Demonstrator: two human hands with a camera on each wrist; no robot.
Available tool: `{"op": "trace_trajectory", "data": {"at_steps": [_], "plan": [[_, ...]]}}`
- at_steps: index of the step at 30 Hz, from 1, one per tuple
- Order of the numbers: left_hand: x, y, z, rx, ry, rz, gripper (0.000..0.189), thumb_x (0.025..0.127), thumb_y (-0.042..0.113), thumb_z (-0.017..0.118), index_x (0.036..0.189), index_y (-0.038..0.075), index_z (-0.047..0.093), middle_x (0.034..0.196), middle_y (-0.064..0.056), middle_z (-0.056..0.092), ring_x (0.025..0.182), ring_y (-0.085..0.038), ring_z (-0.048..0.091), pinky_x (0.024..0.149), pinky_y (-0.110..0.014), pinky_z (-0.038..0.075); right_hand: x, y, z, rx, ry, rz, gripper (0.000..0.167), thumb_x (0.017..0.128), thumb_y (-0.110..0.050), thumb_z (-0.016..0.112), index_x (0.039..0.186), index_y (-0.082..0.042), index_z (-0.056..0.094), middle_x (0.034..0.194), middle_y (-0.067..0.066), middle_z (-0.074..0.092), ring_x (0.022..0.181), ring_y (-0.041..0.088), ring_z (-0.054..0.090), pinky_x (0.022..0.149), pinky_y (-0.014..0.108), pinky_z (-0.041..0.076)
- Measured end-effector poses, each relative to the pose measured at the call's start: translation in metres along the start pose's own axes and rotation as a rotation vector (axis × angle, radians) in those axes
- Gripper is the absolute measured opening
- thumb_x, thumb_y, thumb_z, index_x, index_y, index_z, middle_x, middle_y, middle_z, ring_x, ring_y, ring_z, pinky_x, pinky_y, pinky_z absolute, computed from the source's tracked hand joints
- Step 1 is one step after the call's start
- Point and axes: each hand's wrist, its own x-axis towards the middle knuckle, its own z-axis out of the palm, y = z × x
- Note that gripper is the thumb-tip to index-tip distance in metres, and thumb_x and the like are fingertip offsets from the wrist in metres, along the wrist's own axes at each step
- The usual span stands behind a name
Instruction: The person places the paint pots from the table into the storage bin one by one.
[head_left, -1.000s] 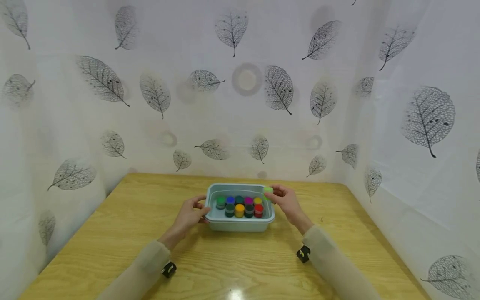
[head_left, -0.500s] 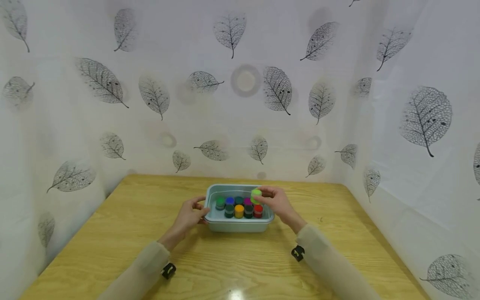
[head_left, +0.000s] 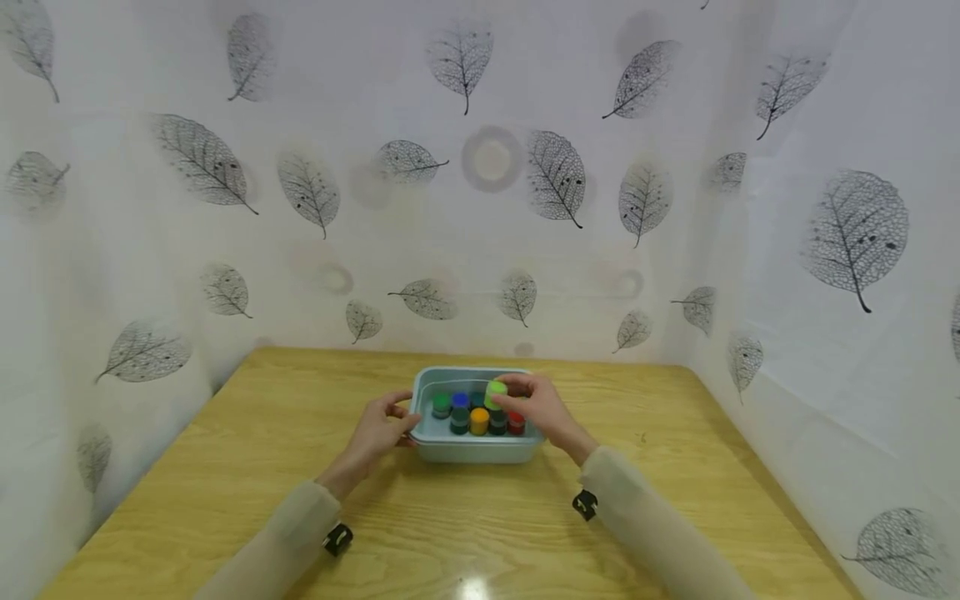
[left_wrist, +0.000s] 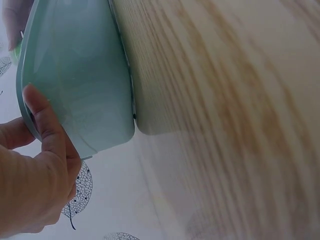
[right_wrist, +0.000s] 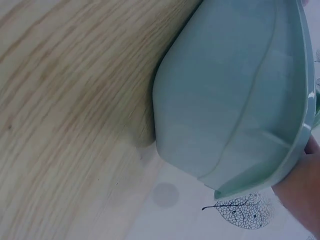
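A pale blue-green plastic box [head_left: 480, 452] stands on the table, holding several small paint pots with coloured contents. My left hand [head_left: 378, 429] grips its left rim; in the left wrist view the fingers [left_wrist: 45, 120] and thumb pinch the box's edge. Above the pots, inside the box's outline, my right hand [head_left: 546, 410] pinches a lime-green pot [head_left: 495, 393]. Below lie a green pot [head_left: 442, 405], a blue one [head_left: 460, 403], an orange one [head_left: 478, 422] and a red one [head_left: 516, 423], partly covered by the hand. In the right wrist view the box wall hides the fingertips.
The wooden table [head_left: 480, 517] reaches back to a white curtain [head_left: 480, 242] printed with grey leaves, which also hangs along both sides. A small black device [head_left: 585, 504] sits at the right wrist, another black device [head_left: 338, 539] at the left.
My right hand has carried the lime-green pot leftward from the box's right rim to above the middle pots. The left hand has stayed on the rim.
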Motion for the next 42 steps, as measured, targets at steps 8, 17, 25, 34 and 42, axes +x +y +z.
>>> {"op": "trace_trajectory", "data": {"at_steps": [8, 17, 25, 34, 42], "plan": [[0.001, 0.000, 0.001, 0.001, -0.001, -0.011, 0.051, 0.092, -0.001, 0.063, 0.140, -0.001, 0.048, 0.095, -0.014, 0.053, 0.063, -0.017, 0.062, 0.067, -0.043, 0.062, 0.003, -0.006, 0.013, -0.050, -0.061, -0.018, 0.032, 0.087, -0.031, 0.075, 0.115, -0.016, 0.071, 0.100, 0.003, 0.071, 0.086, 0.035, 0.062, 0.062, 0.041, 0.053], [0.000, 0.001, 0.000, -0.019, -0.008, -0.025, 0.050, 0.092, -0.003, 0.062, 0.140, -0.002, 0.047, 0.096, -0.014, 0.052, 0.063, -0.017, 0.063, 0.067, -0.042, 0.062, 0.012, -0.008, 0.032, -0.095, -0.089, -0.024, 0.033, 0.086, -0.026, 0.076, 0.115, -0.011, 0.070, 0.103, 0.003, 0.071, 0.090, 0.012, 0.063, 0.082, 0.035, 0.057], [0.000, 0.001, 0.000, -0.018, -0.012, -0.020, 0.050, 0.092, -0.004, 0.061, 0.140, -0.003, 0.047, 0.095, -0.013, 0.050, 0.063, -0.017, 0.062, 0.066, -0.041, 0.062, 0.020, -0.010, 0.041, -0.173, -0.126, -0.028, 0.034, 0.086, -0.026, 0.076, 0.118, -0.014, 0.070, 0.110, 0.001, 0.070, 0.098, 0.012, 0.063, 0.086, 0.029, 0.054], [-0.001, -0.001, -0.001, -0.024, -0.015, -0.015, 0.050, 0.092, -0.003, 0.062, 0.140, -0.002, 0.048, 0.094, -0.012, 0.050, 0.064, -0.017, 0.063, 0.066, -0.040, 0.062, 0.031, -0.012, 0.052, -0.214, -0.173, -0.011, 0.038, 0.083, -0.020, 0.079, 0.118, -0.009, 0.069, 0.107, 0.003, 0.070, 0.095, 0.013, 0.063, 0.084, 0.029, 0.055], [-0.001, 0.001, 0.000, -0.021, -0.012, -0.017, 0.049, 0.093, -0.002, 0.062, 0.140, -0.001, 0.048, 0.095, -0.012, 0.051, 0.065, -0.016, 0.063, 0.064, -0.037, 0.062, 0.041, -0.008, 0.061, -0.263, -0.150, -0.010, 0.036, 0.080, -0.020, 0.081, 0.114, -0.011, 0.072, 0.104, 0.002, 0.071, 0.091, 0.012, 0.063, 0.083, 0.029, 0.054]]}}
